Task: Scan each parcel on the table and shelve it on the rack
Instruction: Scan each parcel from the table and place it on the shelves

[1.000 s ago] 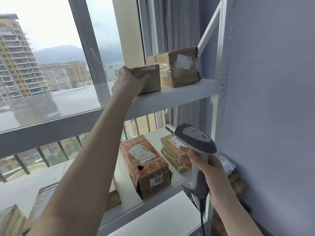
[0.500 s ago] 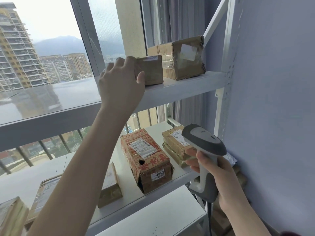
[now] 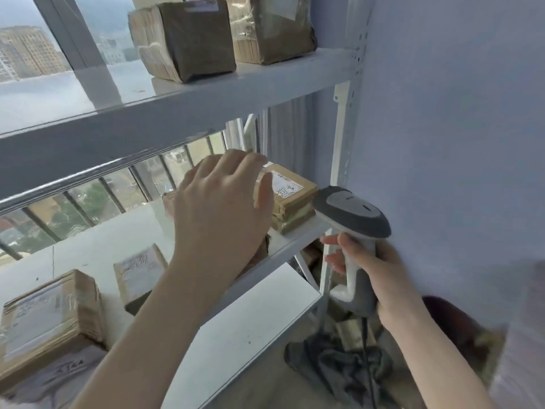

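Note:
A small brown parcel rests on the rack's upper shelf, beside a larger taped parcel. My left hand hangs in front of the middle shelf with fingers spread, holding nothing, and hides most of a red-printed box behind it. My right hand grips the handle of a grey and white barcode scanner at the rack's right post. Stacked flat parcels sit at the right end of the middle shelf.
More parcels lie on the middle shelf at left: a labelled box and a smaller one. A lower white shelf juts forward. A lilac wall closes the right side. Grey cloth and the scanner cable lie on the floor.
My left hand has let go of the small parcel on the upper shelf and dropped down in front of the middle shelf. The view has tilted downward and moved closer.

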